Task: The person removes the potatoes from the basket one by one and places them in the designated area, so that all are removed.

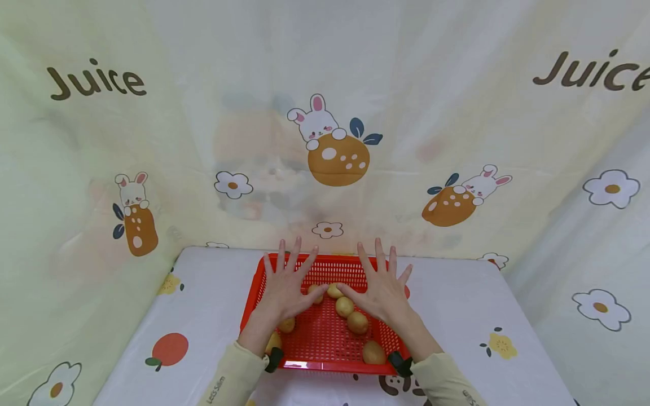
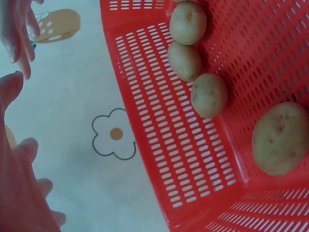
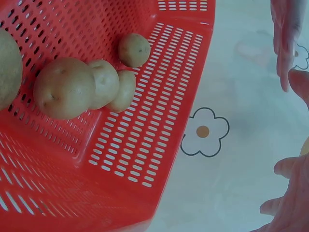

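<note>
Both hands are held palm down over a red plastic basket, fingers spread wide and straight, with nothing in them. The left hand hovers over the basket's left half, the right hand over its right half, their thumbs pointing toward each other. Below them lie several potatoes, among them a round potato near the middle, another potato beside it and a browner potato in the near right corner. In the left wrist view, a large potato sits apart from a row of smaller ones. The hands partly hide some potatoes.
The basket stands on a table with a white printed cloth. A pale curtain with rabbit, fruit and flower prints hangs behind and at both sides. Dark straps show at the wrists, by the basket's near rim.
</note>
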Motion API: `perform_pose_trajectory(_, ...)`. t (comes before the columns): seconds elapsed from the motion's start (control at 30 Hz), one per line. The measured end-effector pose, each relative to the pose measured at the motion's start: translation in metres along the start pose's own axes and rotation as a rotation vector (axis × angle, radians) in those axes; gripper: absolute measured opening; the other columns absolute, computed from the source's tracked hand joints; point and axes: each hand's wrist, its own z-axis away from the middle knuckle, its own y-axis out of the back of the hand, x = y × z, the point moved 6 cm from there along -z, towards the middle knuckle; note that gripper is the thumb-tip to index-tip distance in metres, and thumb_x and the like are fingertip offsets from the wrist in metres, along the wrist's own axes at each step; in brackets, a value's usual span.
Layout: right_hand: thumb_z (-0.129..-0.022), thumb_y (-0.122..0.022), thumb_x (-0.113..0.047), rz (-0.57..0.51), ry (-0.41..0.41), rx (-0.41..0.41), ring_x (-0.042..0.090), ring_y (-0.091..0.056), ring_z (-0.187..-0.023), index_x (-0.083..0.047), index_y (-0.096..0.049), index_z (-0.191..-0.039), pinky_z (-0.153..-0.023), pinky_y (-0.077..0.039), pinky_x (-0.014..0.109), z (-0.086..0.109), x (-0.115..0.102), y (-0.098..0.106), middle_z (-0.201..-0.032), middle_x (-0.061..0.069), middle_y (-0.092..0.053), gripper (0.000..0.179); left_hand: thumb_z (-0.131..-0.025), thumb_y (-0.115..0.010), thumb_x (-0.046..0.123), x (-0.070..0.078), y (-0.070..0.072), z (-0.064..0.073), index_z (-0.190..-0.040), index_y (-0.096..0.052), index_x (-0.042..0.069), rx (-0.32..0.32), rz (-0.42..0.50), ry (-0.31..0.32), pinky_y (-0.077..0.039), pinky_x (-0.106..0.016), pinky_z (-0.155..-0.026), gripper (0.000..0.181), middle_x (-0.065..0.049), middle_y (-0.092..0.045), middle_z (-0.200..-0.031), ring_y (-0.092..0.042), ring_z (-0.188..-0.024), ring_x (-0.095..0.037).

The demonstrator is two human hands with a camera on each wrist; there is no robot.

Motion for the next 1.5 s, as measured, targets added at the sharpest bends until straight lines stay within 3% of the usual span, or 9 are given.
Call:
perform_pose_trajectory(0.4,-0.082,-0.054,-0.073,0.008,0.009,0.011,0.051,0.003,-0.145,-0.023,-0.016,-0.16,-0.1,-0.003,0.081,-0.008,-0.003,0.001,-0.164,0.018,0.0,0.1,-0.09,-0.043,0.07,-0.003,0.002,-0.011,-0.158,-0.021,0.033,-0.01,-0.004,-0.024,-0.004,-0.07,-0.11,0.08,-0.008,-0.004,-0.166,0.002,-0.149,-0.043)
perform_pose_trajectory(0.8,-0.091,-0.056,-0.059,-0.064,0.044,0.014,0.051,-0.009,-0.145,-0.012,-0.022,-0.158,-0.104,-0.013,0.076,-0.009,-0.001,0.003,-0.162,0.023,-0.01,0.089,-0.093,-0.046,0.062,-0.011,0.01,-0.017,-0.158,-0.022,0.029,0.014,0.097,-0.085,-0.007,-0.066,-0.113,0.077,-0.008,-0.006,-0.166,0.001,-0.149,-0.04)
perform_pose_trajectory(1.17,-0.092,-0.062,-0.047,-0.176,0.076,-0.006,0.053,-0.015,-0.143,-0.005,-0.028,-0.155,-0.108,-0.018,0.07,-0.004,0.001,0.003,-0.159,0.027,-0.015,0.083,-0.095,-0.052,0.051,-0.045,0.02,-0.035,-0.157,-0.028,0.021,0.068,0.218,-0.097,-0.016,-0.068,-0.11,0.073,-0.014,-0.017,-0.163,-0.013,-0.147,-0.045)
perform_pose_trajectory(1.5,-0.092,-0.063,-0.043,-0.205,0.087,-0.011,0.051,-0.027,-0.14,-0.001,-0.031,-0.153,-0.105,-0.028,0.068,-0.003,0.005,0.003,-0.157,0.03,-0.02,0.08,-0.095,-0.06,0.034,-0.08,0.011,-0.045,-0.155,-0.033,0.012,0.107,0.42,-0.082,-0.017,-0.065,-0.111,0.069,-0.021,-0.02,-0.161,-0.017,-0.143,-0.051)
